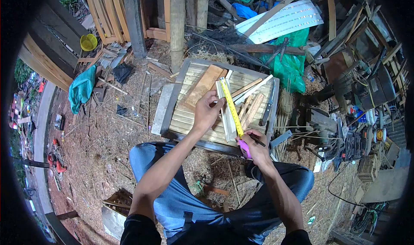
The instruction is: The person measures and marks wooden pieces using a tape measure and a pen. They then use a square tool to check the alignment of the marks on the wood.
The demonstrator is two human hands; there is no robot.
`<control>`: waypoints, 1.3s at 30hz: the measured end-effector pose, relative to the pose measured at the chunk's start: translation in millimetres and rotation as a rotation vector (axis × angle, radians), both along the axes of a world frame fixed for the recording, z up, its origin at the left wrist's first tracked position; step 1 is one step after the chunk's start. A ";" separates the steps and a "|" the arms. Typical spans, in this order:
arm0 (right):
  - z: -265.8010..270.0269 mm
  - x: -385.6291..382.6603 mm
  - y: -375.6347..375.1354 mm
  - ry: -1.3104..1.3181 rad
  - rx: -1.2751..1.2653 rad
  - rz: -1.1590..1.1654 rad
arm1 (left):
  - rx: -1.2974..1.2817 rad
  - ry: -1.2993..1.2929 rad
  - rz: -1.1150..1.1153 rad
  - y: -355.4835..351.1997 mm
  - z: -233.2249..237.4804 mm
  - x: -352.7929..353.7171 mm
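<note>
A yellow tape measure (pixel 232 111) is pulled out along a pale wooden strip (pixel 225 118) on a low slatted table. My right hand (pixel 257 149) is closed round its pink-purple case (pixel 245 149) at the near end. A dark, thin stick-like thing, perhaps a pencil, also sits between those fingers. My left hand (pixel 208 110) pinches the strip at its left edge, the thumb close to the tape blade. Beside it, a wider brown board (pixel 204 86) lies at a slant. Several narrow wood pieces (pixel 253 109) rest to the right of the tape.
The slatted table (pixel 179 123) stands before my knees, with a dark-handled knife (pixel 267 109) at its right edge. A handsaw blade (pixel 281 138) is just beyond that edge. Green plastic (pixel 293 66), scrap wood and tools crowd the right; a teal cloth (pixel 83 87) lies left.
</note>
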State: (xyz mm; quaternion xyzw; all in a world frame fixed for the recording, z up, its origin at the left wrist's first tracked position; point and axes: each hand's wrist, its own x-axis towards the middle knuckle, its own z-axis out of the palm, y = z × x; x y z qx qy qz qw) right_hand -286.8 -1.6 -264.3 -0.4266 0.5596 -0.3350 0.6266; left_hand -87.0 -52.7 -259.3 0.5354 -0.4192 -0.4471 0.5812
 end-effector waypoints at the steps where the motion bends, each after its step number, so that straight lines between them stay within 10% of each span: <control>1: 1.3 0.0 0.6 0.000 0.001 0.000 | 0.005 0.000 -0.003 -0.1 -1.0 0.4; 39: -7.3 5.8 3.9 0.092 -0.171 0.061 | 0.115 -0.001 0.014 0.6 -1.3 5.1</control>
